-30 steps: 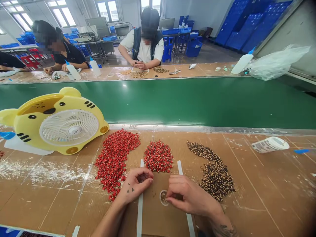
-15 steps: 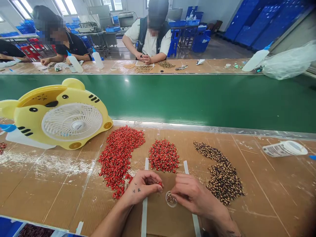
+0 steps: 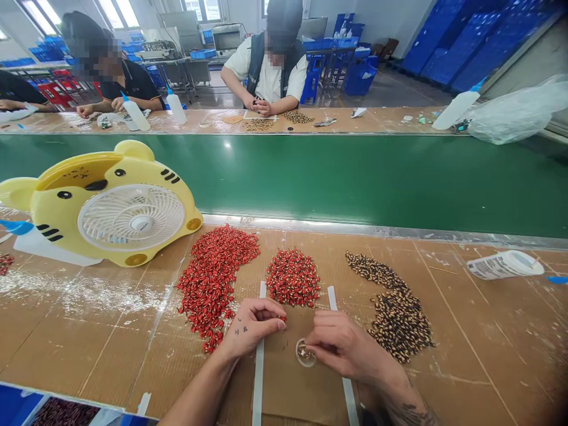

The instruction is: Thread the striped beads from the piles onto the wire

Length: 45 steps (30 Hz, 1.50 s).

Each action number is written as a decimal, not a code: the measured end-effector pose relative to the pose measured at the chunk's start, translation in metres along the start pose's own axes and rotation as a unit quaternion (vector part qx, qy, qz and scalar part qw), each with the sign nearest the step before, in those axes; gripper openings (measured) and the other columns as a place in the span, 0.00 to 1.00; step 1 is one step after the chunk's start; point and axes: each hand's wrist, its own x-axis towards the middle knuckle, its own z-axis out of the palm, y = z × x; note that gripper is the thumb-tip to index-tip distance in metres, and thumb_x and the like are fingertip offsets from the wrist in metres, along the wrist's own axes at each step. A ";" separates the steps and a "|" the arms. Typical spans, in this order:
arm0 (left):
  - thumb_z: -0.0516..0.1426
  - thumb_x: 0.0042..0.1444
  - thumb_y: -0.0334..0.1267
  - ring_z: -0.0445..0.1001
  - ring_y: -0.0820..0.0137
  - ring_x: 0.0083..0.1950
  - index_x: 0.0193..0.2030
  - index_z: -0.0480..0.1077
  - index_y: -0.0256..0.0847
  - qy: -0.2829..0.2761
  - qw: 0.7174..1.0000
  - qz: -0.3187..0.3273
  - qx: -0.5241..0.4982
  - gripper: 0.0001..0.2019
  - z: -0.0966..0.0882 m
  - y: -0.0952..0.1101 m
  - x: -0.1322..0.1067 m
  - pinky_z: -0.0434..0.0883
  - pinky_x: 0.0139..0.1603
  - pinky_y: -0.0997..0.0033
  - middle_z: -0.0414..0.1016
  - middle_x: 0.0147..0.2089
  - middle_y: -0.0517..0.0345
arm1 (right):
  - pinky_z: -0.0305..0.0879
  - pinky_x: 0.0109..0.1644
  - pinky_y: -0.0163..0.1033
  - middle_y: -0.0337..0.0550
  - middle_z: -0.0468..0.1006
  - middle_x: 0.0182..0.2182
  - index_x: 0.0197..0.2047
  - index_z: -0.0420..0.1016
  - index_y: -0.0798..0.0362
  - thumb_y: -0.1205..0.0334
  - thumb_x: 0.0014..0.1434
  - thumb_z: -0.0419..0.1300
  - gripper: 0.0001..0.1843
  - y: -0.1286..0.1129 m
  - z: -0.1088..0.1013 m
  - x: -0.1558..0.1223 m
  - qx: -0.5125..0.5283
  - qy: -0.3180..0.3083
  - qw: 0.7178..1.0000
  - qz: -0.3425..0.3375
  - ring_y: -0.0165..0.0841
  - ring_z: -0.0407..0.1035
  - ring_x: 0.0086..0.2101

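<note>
My left hand [image 3: 256,324] is closed in a pinch, with a small red piece [image 3: 283,319] between thumb and fingertips. To its right, my right hand [image 3: 339,344] has its fingers pressed together at the edge of a small clear round dish [image 3: 298,358]. Whatever those fingers pinch, if anything, is hidden. A few tiny bits lie in the dish, which sits on a brown cardboard sheet [image 3: 302,396]. Just beyond both hands is a small heap of red pieces with pale tips [image 3: 293,277]. A larger red heap [image 3: 213,272] spreads at the left, and a dark-and-gold heap [image 3: 402,319] at the right.
A yellow animal-faced fan [image 3: 186,189] stands at the left. White tape strips [image 3: 258,378] flank the sheet. A white tub [image 3: 501,266] lies on its side at the right. Past the green belt [image 3: 355,177], co-workers [image 3: 275,71] sit at another bench with white bottles [image 3: 176,107].
The view has shifted slightly. Both hands keep nearly the same pose; the left still pinches the red piece, and the right stays at the clear dish.
</note>
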 end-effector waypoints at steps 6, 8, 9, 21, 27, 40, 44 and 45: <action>0.70 0.44 0.36 0.78 0.69 0.33 0.32 0.81 0.35 -0.015 0.999 -0.028 -0.017 0.08 0.000 0.000 -0.001 0.73 0.38 0.70 0.80 0.33 0.52 | 0.57 0.34 0.37 0.39 0.71 0.24 0.32 0.76 0.53 0.61 0.68 0.55 0.14 0.000 -0.002 0.000 0.012 -0.004 1.000 0.002 0.31 0.64 0.28; 0.70 0.45 0.35 0.77 0.70 0.31 0.32 0.81 0.35 -0.012 0.999 -0.032 -0.020 0.08 0.001 0.001 -0.001 0.73 0.37 0.71 0.80 0.32 0.53 | 0.56 0.33 0.37 0.39 0.71 0.23 0.31 0.76 0.53 0.60 0.68 0.55 0.14 0.000 -0.002 0.000 0.015 -0.010 1.000 -0.001 0.31 0.63 0.27; 0.70 0.45 0.35 0.77 0.71 0.30 0.33 0.81 0.36 -0.010 0.999 -0.034 -0.022 0.08 0.001 0.001 -0.001 0.73 0.36 0.72 0.80 0.31 0.54 | 0.57 0.34 0.37 0.39 0.71 0.23 0.31 0.76 0.53 0.60 0.67 0.55 0.14 0.001 -0.002 0.000 0.016 -0.010 1.000 0.000 0.31 0.64 0.27; 0.69 0.45 0.34 0.74 0.74 0.27 0.31 0.81 0.36 0.019 0.998 -0.047 0.021 0.06 0.003 0.002 -0.002 0.69 0.32 0.77 0.80 0.27 0.57 | 0.55 0.33 0.37 0.38 0.70 0.22 0.29 0.75 0.53 0.62 0.66 0.54 0.14 -0.003 -0.005 0.000 0.018 -0.009 1.000 0.003 0.30 0.62 0.25; 0.68 0.45 0.33 0.73 0.74 0.28 0.31 0.80 0.36 0.027 0.998 -0.036 0.047 0.06 0.006 0.003 -0.002 0.68 0.31 0.78 0.79 0.26 0.58 | 0.54 0.29 0.36 0.35 0.65 0.18 0.28 0.74 0.53 0.61 0.64 0.57 0.13 -0.004 -0.012 -0.004 0.071 0.099 0.992 0.025 0.29 0.60 0.23; 0.68 0.44 0.33 0.72 0.73 0.27 0.29 0.80 0.36 0.017 0.996 -0.051 0.078 0.05 0.013 0.013 -0.003 0.67 0.31 0.77 0.79 0.26 0.59 | 0.56 0.29 0.35 0.35 0.68 0.21 0.33 0.76 0.52 0.66 0.62 0.60 0.06 -0.005 0.008 -0.001 0.137 0.267 0.953 0.035 0.29 0.62 0.23; 0.67 0.44 0.33 0.72 0.74 0.27 0.29 0.80 0.36 0.015 0.995 -0.054 0.081 0.05 0.013 0.014 -0.004 0.67 0.31 0.77 0.79 0.26 0.58 | 0.56 0.29 0.34 0.35 0.68 0.20 0.32 0.76 0.52 0.67 0.62 0.60 0.07 -0.006 0.006 0.001 0.126 0.273 0.953 0.038 0.29 0.61 0.23; 0.67 0.44 0.33 0.72 0.74 0.27 0.29 0.80 0.36 0.016 0.995 -0.053 0.083 0.05 0.013 0.014 -0.004 0.67 0.31 0.77 0.79 0.26 0.58 | 0.56 0.30 0.34 0.35 0.68 0.20 0.32 0.76 0.52 0.67 0.62 0.60 0.06 -0.007 0.006 0.001 0.122 0.272 0.954 0.038 0.28 0.61 0.23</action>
